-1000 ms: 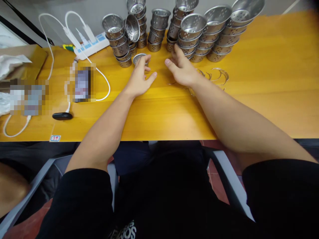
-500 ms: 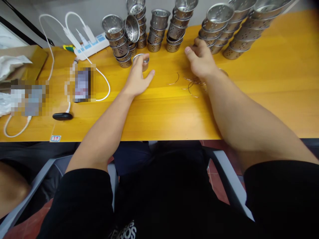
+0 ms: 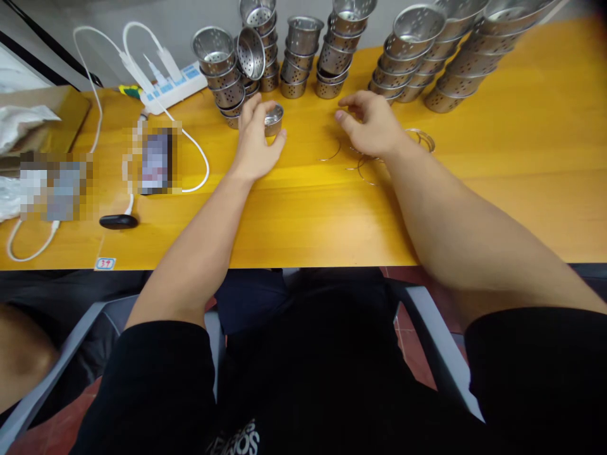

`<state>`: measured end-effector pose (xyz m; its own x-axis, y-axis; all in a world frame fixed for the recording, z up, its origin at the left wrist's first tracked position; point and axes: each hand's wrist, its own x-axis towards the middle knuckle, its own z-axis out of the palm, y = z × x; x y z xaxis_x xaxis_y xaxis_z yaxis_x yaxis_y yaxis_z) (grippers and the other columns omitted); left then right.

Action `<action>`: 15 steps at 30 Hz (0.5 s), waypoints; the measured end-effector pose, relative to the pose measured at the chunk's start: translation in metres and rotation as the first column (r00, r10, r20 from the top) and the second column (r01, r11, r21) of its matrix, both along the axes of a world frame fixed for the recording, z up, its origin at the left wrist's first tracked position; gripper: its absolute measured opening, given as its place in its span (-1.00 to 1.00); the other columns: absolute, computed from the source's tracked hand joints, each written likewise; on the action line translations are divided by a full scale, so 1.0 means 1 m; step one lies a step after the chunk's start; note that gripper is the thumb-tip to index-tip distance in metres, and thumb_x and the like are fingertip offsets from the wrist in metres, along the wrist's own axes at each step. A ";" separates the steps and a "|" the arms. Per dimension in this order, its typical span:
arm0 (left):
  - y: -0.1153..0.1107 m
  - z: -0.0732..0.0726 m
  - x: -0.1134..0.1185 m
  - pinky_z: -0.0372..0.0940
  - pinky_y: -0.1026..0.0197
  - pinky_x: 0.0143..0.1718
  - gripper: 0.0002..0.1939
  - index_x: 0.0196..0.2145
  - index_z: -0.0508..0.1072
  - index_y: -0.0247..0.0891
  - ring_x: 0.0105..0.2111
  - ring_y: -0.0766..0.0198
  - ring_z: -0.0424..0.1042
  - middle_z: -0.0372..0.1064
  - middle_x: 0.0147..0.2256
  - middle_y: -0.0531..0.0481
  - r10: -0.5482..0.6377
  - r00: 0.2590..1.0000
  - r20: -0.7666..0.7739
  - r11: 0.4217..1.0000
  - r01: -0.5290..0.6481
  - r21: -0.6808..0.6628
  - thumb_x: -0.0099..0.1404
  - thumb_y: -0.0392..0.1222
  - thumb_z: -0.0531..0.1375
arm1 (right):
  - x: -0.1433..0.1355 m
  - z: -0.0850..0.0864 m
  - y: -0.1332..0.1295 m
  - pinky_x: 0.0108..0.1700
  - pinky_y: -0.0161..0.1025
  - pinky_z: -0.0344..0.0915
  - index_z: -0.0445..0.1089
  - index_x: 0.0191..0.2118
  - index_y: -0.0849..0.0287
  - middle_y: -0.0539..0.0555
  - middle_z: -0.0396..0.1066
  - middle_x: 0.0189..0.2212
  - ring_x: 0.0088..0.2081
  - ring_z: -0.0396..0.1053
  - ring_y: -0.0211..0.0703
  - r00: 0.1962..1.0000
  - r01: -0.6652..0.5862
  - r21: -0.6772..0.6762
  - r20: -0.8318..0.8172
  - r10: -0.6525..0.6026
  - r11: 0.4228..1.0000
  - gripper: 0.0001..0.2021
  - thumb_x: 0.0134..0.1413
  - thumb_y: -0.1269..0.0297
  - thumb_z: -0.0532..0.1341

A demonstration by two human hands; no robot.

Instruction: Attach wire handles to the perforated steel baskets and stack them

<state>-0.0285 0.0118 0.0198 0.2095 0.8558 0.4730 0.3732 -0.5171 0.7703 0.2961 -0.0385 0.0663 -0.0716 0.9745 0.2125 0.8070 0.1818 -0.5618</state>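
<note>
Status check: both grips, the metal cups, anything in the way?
Left grip open by single cup, contact unclear. Right grip open, seemingly empty. Stacked cups behind. Thin wires near right grip.

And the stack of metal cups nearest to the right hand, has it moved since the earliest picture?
Yes, the stack of metal cups has moved rightward: it now stands farther from the white power strip, which has kept its place.
</note>
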 end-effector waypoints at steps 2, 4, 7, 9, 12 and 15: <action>0.003 -0.005 -0.003 -0.11 -0.52 0.96 -0.26 0.21 0.69 0.24 0.90 -0.41 -0.08 0.50 0.63 -0.05 0.001 0.999 -0.048 1.000 -0.002 -0.031 0.11 0.15 0.75 | 0.003 0.008 -0.006 0.67 0.07 0.47 0.61 0.62 0.29 0.44 0.64 0.53 0.55 0.61 0.25 0.989 -0.042 0.007 0.143 0.040 0.999 -0.56 0.85 0.45 0.34; 0.005 -0.009 -0.006 -0.15 -0.54 0.96 -0.25 0.18 0.70 0.21 0.92 -0.45 -0.13 0.49 0.63 -0.07 0.014 0.995 -0.096 0.996 -0.023 -0.090 0.05 0.04 0.77 | 0.009 0.016 -0.010 0.69 0.16 0.47 0.63 0.64 0.30 0.50 0.62 0.51 0.56 0.61 0.40 0.957 -0.108 -0.010 0.270 0.107 0.994 -0.49 0.76 0.47 0.35; 0.003 -0.011 -0.008 -0.17 -0.54 0.98 -0.25 0.12 0.69 0.14 0.91 -0.51 -0.10 0.43 0.66 -0.12 0.062 0.985 -0.161 0.982 -0.089 -0.167 -0.01 -0.14 0.78 | 0.022 0.021 -0.010 0.70 0.25 0.48 0.68 0.60 0.19 0.44 0.64 0.51 0.57 0.61 0.46 0.873 -0.238 -0.099 0.414 0.257 0.966 -0.44 0.65 0.51 0.32; -0.003 -0.008 -0.007 -0.09 -0.52 0.97 -0.32 0.07 0.66 0.09 0.90 -0.47 -0.03 0.41 0.65 -0.18 0.076 0.978 -0.193 0.982 -0.107 -0.156 0.04 -0.21 0.76 | 0.031 0.022 -0.008 0.69 0.26 0.51 0.72 0.55 0.08 0.35 0.68 0.49 0.55 0.63 0.42 0.816 -0.309 -0.176 0.456 0.355 0.935 -0.46 0.63 0.47 0.34; -0.014 0.000 -0.002 0.12 -0.46 0.90 -0.46 -0.06 0.59 0.05 0.80 -0.38 0.21 0.52 0.52 -0.23 0.017 0.976 -0.216 0.992 -0.043 -0.118 0.14 -0.27 0.72 | 0.040 0.022 -0.005 0.59 0.26 0.61 0.77 0.45 0.01 0.29 0.73 0.46 0.46 0.72 0.43 0.794 -0.319 -0.229 0.466 0.391 0.920 -0.56 0.64 0.40 0.40; -0.022 0.005 0.005 0.34 -0.41 0.79 -0.53 -0.05 0.58 0.03 0.56 -0.33 0.53 0.62 0.38 -0.22 -0.063 0.978 -0.201 0.991 0.038 -0.124 0.22 -0.28 0.66 | 0.044 0.023 -0.007 0.45 0.29 0.68 0.84 0.21 -0.02 0.21 0.84 0.30 0.32 0.80 0.47 0.807 -0.278 -0.249 0.464 0.366 0.928 -0.67 0.57 0.49 0.43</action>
